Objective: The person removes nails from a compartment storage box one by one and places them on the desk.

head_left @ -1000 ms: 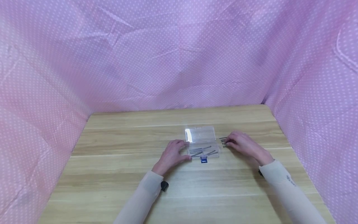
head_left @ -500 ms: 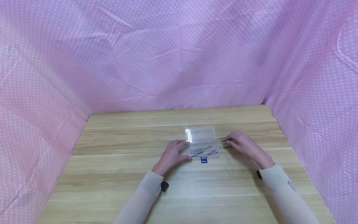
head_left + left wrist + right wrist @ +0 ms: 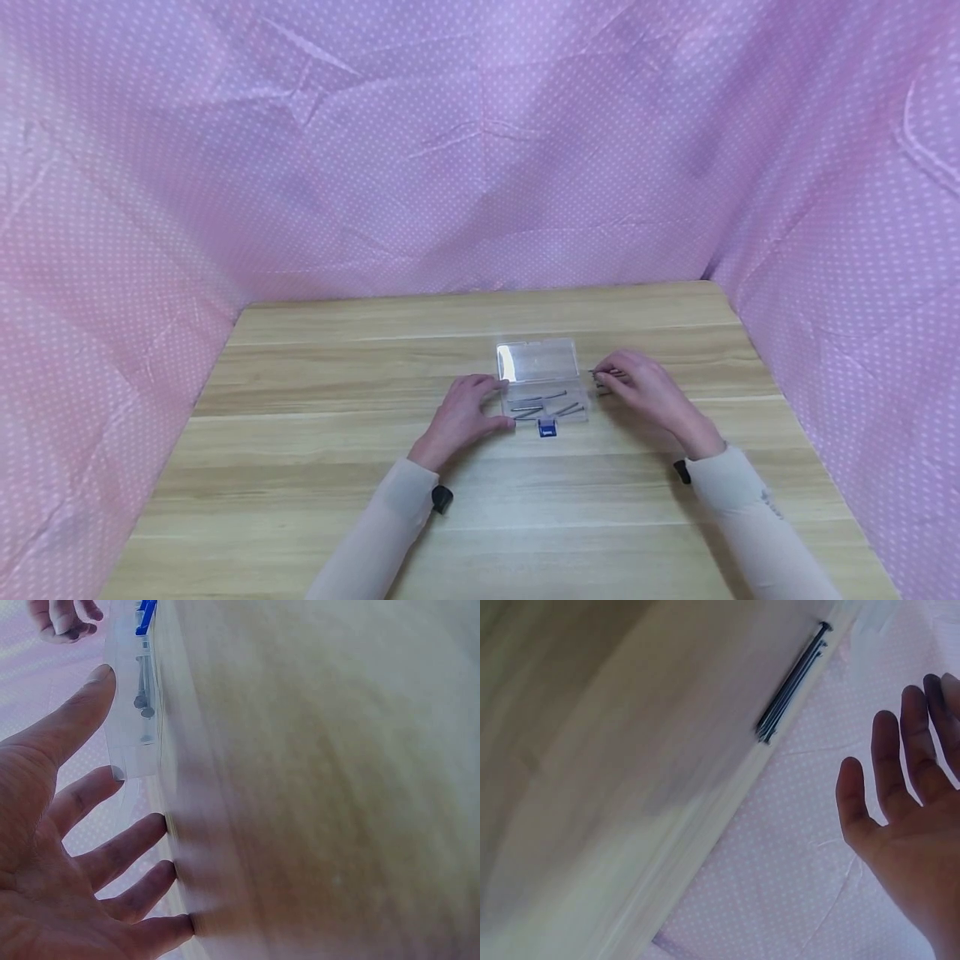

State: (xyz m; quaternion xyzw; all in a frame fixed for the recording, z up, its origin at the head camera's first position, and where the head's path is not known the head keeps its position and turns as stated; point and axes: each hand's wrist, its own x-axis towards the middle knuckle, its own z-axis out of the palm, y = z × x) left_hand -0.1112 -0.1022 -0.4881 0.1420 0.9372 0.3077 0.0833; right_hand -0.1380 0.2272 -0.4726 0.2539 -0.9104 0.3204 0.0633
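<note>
A clear plastic box (image 3: 543, 387) stands open with its lid folded back on the table; several nails (image 3: 567, 409) lie inside and a blue latch (image 3: 547, 427) hangs at its front. My left hand (image 3: 462, 414) rests at the box's left end, thumb at the front corner and index fingertip at the back, fingers spread. In the left wrist view the thumb and index fingertips touch the clear wall. Right of the box my right hand (image 3: 648, 392) pinches a nail between thumb and index finger, mostly hidden. Beneath it more nails (image 3: 791, 682) lie side by side on the wood.
The wooden table (image 3: 300, 467) has a pale grain and rounded far corners. Pink dotted cloth (image 3: 480, 167) hangs behind it and on both sides. A black wrist device (image 3: 442, 499) shows at the left sleeve.
My right hand has shifted slightly left toward the box, fingertips drawn together over the loose nails. The left hand and the box stay where they were.
</note>
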